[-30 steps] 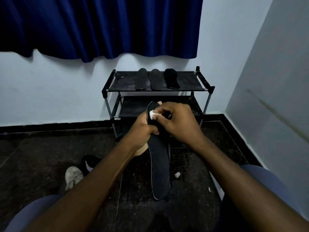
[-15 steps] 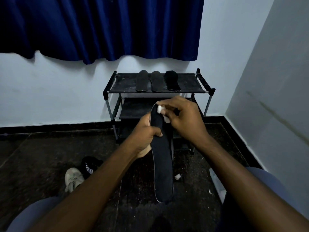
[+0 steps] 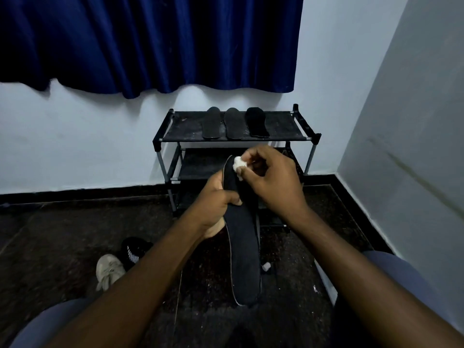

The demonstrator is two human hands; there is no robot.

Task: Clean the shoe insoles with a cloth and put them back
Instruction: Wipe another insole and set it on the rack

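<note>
Head view: left hand (image 3: 217, 197) grips insole (image 3: 244, 247); right hand (image 3: 273, 182) pinches cloth (image 3: 238, 165) at tip.

Your materials, as they look:

- Insole (image 3: 242, 249), centre of frame: matt black fabric face, pale thin edge.
- Cloth (image 3: 238, 164), at the insole's top end: white, soft, crumpled.
- Three insoles (image 3: 234, 123) on the rack's top shelf: matt; two dark grey, the right one blacker and coarser-looking.
- Rack (image 3: 305, 139), upper centre: dull grey metal tubes, black plastic corner joints, dusty black fabric shelves.
- Curtain (image 3: 150, 41), top of frame: deep blue cloth with a soft sheen.
- Floor (image 3: 50, 234): dark, speckled, rough-looking.
- Walls (image 3: 75, 136): smooth matt paint.
- Shoe (image 3: 109, 270), lower left: pale fabric with laces.
</note>
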